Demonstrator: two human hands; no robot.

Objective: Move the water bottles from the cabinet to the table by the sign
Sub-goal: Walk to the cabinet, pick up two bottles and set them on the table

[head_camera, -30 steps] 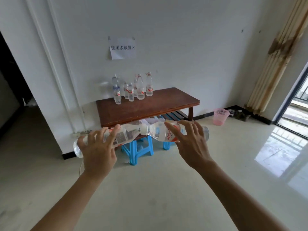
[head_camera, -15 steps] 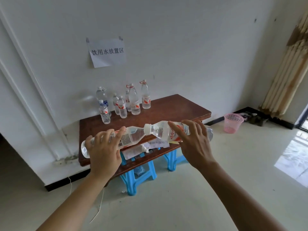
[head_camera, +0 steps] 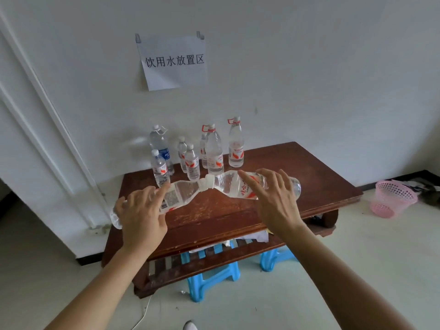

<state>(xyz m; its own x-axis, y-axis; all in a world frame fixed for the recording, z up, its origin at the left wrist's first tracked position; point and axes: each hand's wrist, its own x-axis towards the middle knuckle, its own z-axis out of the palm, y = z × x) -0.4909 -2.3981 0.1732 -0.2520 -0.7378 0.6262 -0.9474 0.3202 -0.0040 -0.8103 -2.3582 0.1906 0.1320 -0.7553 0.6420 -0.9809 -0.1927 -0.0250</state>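
Note:
My left hand (head_camera: 142, 210) grips a clear water bottle (head_camera: 181, 194) held sideways, its cap pointing right. My right hand (head_camera: 273, 198) grips a second water bottle (head_camera: 232, 184) with a red label, also sideways, cap pointing left. The two caps nearly touch above the brown wooden table (head_camera: 309, 177). Several water bottles (head_camera: 214, 151) stand upright at the table's back left, under a paper sign (head_camera: 173, 63) taped to the white wall.
Blue plastic stools (head_camera: 209, 279) sit under the table, with papers on its lower shelf. A pink mesh basket (head_camera: 392, 198) stands on the floor at the right. A white door frame runs along the left. A thin cord lies on the floor.
I have come closer to the table; it and the sign now fill more of the view. Both hands still hold their bottles sideways, now over the tabletop.

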